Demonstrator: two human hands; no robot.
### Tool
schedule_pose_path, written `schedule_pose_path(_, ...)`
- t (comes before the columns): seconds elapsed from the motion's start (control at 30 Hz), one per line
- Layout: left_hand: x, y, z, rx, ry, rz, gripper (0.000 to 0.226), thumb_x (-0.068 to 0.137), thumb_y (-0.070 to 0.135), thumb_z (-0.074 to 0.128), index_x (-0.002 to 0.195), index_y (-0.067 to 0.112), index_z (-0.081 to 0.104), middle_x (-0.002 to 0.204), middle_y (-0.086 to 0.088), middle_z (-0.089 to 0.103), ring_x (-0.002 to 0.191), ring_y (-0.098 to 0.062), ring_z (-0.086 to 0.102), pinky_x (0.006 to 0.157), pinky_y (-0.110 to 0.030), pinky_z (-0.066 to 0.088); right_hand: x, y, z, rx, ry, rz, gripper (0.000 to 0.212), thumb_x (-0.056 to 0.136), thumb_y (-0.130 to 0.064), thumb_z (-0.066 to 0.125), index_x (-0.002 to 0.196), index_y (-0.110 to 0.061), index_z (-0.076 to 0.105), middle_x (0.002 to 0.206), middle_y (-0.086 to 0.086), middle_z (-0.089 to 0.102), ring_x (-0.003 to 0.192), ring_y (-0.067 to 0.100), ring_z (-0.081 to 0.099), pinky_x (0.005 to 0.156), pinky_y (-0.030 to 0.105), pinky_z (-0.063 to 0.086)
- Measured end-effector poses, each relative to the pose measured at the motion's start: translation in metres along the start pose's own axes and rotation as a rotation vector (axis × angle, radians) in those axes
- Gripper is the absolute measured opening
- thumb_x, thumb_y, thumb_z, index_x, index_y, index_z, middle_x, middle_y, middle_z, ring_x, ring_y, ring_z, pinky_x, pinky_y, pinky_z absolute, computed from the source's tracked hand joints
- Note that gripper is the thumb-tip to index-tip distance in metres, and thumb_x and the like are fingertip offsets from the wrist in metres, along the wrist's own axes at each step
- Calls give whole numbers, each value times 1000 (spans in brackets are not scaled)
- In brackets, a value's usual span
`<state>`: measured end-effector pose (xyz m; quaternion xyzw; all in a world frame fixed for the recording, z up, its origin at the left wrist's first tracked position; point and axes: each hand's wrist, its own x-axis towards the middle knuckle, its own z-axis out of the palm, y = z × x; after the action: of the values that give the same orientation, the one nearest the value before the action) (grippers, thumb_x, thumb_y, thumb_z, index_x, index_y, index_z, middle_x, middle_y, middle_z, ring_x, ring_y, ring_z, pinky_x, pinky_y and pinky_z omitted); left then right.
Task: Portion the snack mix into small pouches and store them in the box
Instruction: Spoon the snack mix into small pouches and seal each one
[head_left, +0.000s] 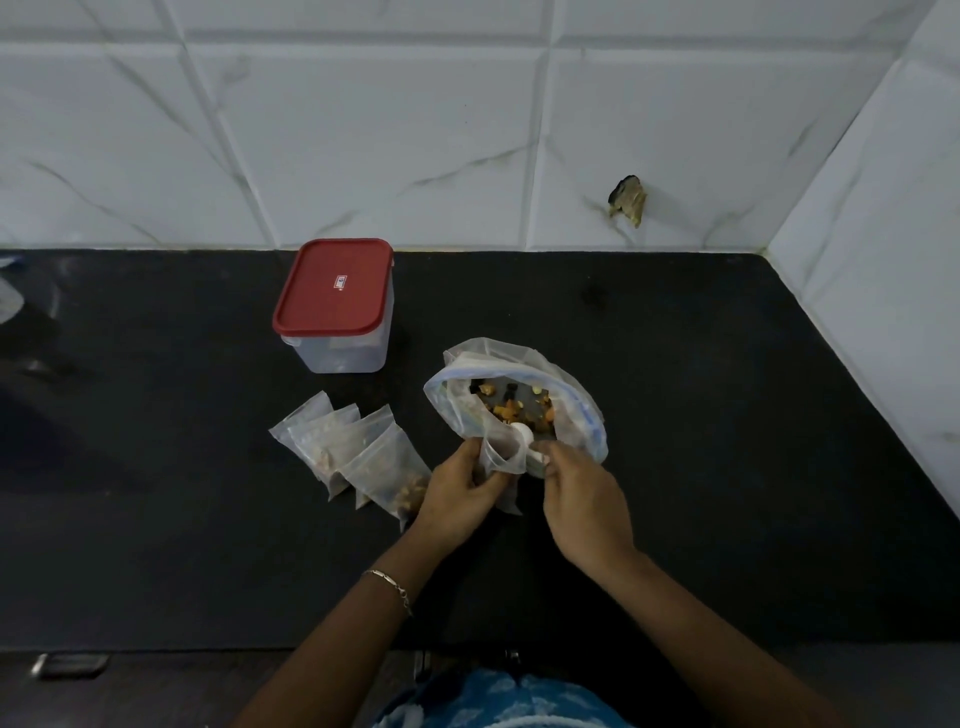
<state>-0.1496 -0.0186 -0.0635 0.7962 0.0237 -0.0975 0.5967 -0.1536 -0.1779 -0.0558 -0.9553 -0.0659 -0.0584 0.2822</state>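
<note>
A large clear bag of snack mix (519, 400) lies open on the black counter (701, 415). My left hand (457, 493) pinches a small clear pouch (501, 457) by its open mouth, right at the big bag's rim. My right hand (582, 499) grips the handle of a small white scoop (524, 436) whose bowl sits over the pouch mouth. Several filled small pouches (358, 452) lie in a fan to the left of my left hand. A clear plastic box with a red lid (335, 296) stands closed behind them.
White marble-look tiled walls rise behind the counter and along its right side, with a small dark object (628, 200) on the back wall. The counter's front edge runs below my forearms, and a metal drawer handle (67, 665) shows at the lower left.
</note>
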Motion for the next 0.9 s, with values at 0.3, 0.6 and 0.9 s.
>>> schedule_pose_path(0.3, -2, 3, 10, -133, -142, -13, 35, 92, 27, 61, 118, 44, 46, 119, 19, 59, 111, 5, 55, 91, -19, 47, 30, 34, -19, 1035, -215, 756, 23, 100, -8, 44, 108, -12, 65, 75, 5, 55, 44, 7, 36, 37, 16, 29)
schedule_pose_path(0.6, 0, 4, 7, -168, -140, -30, 35, 92, 22, 61, 115, 44, 48, 121, 16, 59, 115, 0, 55, 95, -23, 47, 55, 46, -27, 1057, -302, 818, 26, 100, -11, 42, 110, -10, 66, 76, 5, 56, 44, 7, 37, 42, 19, 28)
schedule_pose_path(0.9, -1, 2, 8, -135, -165, -53, 32, 93, 23, 60, 115, 43, 49, 120, 15, 60, 113, 1, 56, 92, -22, 47, 52, 43, -32, 765, -342, 560, 27, 101, -9, 43, 109, -19, 67, 76, 5, 57, 46, 7, 40, 44, 19, 33)
